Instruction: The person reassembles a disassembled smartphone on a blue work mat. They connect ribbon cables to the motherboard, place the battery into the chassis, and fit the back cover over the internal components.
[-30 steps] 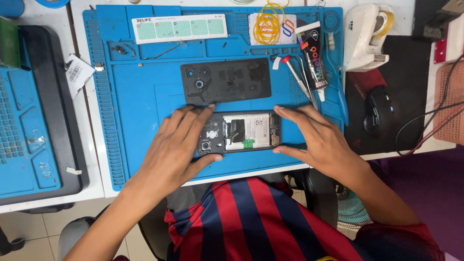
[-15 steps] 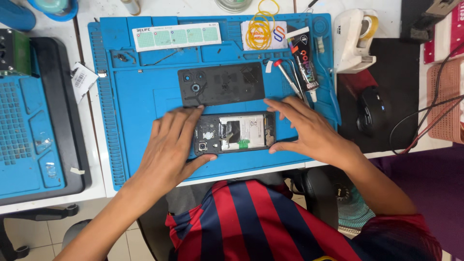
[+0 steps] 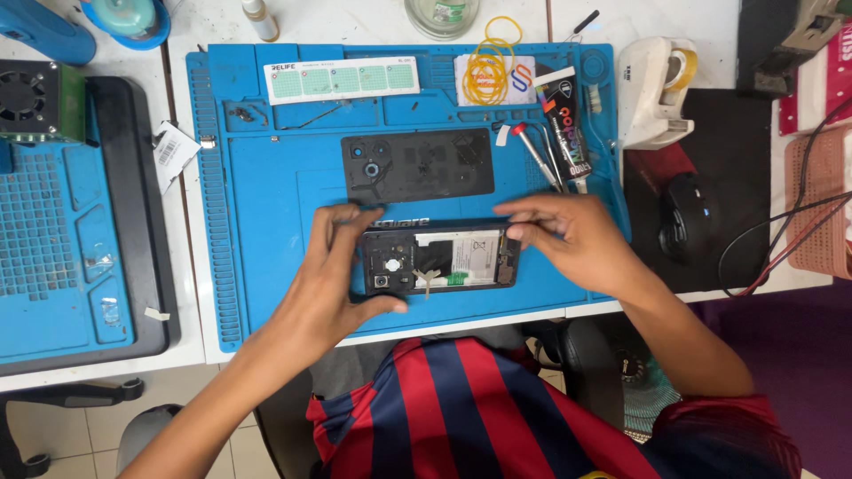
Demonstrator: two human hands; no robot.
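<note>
An opened black phone with its insides showing lies on the blue work mat, near the front edge. My left hand grips the phone's left end, thumb under the lower edge and fingers over the top. My right hand pinches its right end from above. The phone's black back cover lies flat just beyond it on the mat, untouched.
Screwdrivers and a glue tube lie at the mat's right; yellow rubber bands sit behind them. A tape dispenser and a black mouse stand to the right. A second blue mat lies left.
Both hands have drawn in from lying flat over the phone to gripping its two ends. The camera has shifted, so the mat sits lower and more to the right.
</note>
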